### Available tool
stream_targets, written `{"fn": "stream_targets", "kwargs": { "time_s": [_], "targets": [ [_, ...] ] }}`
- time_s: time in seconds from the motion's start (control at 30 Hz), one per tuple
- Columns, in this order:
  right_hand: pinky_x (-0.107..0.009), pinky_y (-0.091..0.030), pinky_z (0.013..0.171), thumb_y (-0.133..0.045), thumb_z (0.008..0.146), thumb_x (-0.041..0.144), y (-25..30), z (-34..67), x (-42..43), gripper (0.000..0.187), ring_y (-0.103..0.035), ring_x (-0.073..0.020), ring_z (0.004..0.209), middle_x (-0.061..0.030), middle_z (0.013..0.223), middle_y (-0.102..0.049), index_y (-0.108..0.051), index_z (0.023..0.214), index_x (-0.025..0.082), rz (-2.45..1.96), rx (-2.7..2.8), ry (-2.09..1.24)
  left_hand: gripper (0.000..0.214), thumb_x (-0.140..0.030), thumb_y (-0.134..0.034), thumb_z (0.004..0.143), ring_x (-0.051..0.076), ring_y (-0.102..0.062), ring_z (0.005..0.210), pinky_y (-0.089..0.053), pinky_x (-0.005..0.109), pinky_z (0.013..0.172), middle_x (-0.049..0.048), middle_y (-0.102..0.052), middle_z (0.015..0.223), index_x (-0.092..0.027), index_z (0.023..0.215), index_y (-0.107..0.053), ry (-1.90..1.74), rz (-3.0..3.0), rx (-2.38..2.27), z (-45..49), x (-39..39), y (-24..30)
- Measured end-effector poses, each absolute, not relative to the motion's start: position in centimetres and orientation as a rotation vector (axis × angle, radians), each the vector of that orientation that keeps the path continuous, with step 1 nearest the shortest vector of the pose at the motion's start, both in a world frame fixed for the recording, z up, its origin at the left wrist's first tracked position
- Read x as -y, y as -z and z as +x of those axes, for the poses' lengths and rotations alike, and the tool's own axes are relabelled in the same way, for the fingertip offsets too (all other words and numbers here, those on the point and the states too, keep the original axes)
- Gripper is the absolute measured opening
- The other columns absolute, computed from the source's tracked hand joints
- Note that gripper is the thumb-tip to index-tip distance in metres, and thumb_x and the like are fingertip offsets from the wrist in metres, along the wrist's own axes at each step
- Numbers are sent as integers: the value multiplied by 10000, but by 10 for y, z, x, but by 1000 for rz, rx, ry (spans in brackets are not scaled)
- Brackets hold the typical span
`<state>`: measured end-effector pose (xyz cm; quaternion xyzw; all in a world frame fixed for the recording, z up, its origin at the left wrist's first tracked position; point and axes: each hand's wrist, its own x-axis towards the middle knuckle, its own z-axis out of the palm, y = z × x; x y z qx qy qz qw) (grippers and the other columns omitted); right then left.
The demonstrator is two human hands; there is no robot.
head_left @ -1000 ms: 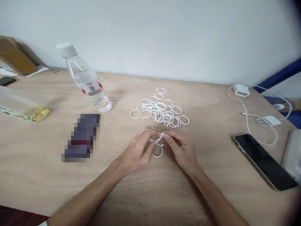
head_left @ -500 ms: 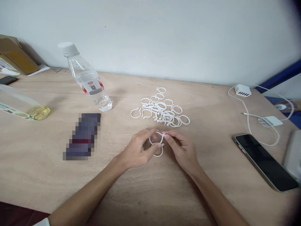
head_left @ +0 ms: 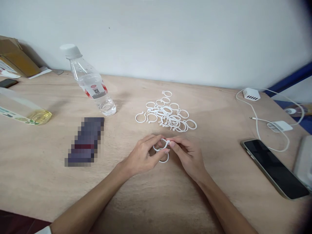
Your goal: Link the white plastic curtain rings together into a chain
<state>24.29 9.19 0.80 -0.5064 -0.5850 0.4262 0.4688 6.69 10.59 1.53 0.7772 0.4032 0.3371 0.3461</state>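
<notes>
Between my hands is a white plastic ring [head_left: 154,148] with a small clasp at its right side. My left hand [head_left: 143,156] curls its fingers and thumb around the ring's left part. At the clasp, the thumb and forefinger of my right hand [head_left: 186,154] pinch the ring. A second white ring [head_left: 164,161] shows just below it, partly covered by my left thumb; whether the two are linked I cannot tell. Beyond my fingers lies a loose pile of several similar white rings [head_left: 168,112], some with open clasps.
A water bottle [head_left: 94,86] stands back left, above a pixelated dark flat item [head_left: 85,141]. A bottle with yellow liquid [head_left: 39,116] is far left. To the right lie a phone [head_left: 275,167], a white cable [head_left: 257,126] and a white charger block [head_left: 252,94].
The held ring has tilted and shifted slightly left and down, its clasp now closer to my left thumb. My hands keep nearly the same place; the pile has not moved.
</notes>
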Motion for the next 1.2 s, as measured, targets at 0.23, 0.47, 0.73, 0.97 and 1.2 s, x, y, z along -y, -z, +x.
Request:
{"fn": "stream_targets", "kwargs": {
  "time_s": [0.23, 0.47, 0.73, 0.97, 1.2],
  "targets": [
    [-319, -534, 783, -620, 858, 332, -8, 243, -92, 168, -679, -188, 853, -35, 898, -742, -757, 916, 253, -1216, 1439, -1087, 139, -286, -595, 866, 139, -541, 754, -461, 269, 731, 17, -585, 804, -161, 926, -591, -882, 1965, -997, 64, -108, -16],
    [-305, -527, 705, -641, 841, 313, -6, 242, -91, 148, -661, -172, 748, -33, 810, -737, -774, 857, 249, -1224, 1473, -1022, 206, -293, -597, 866, 135, -539, 756, -457, 248, 676, 11, -578, 794, -159, 1022, -609, -865, 1886, -986, 62, -110, -16],
    [-309, -517, 711, -631, 845, 311, -7, 242, -91, 143, -658, -179, 773, -30, 837, -735, -758, 861, 247, -1232, 1459, -1003, 327, -364, -657, 822, 192, -610, 858, -479, 343, 832, 58, -672, 911, -173, 1085, -623, -976, 1972, -1055, 67, -106, -13],
    [-330, -517, 708, -619, 836, 258, -8, 240, -91, 120, -641, -188, 765, -46, 799, -708, -730, 810, 220, -1208, 1541, -911, 346, -338, -539, 892, 275, -510, 1114, -386, 474, 983, 106, -605, 1213, -194, 1204, -585, -978, 2178, -1642, 52, -119, -10],
    [-362, -523, 723, -627, 811, 209, -13, 238, -89, 116, -638, -203, 792, -66, 814, -702, -741, 797, 223, -1158, 1686, -846, 276, -334, -466, 930, 330, -416, 1164, -331, 535, 963, 80, -583, 1267, -222, 1116, -637, -675, 2331, -1843, 48, -124, -4]
  ]
}}
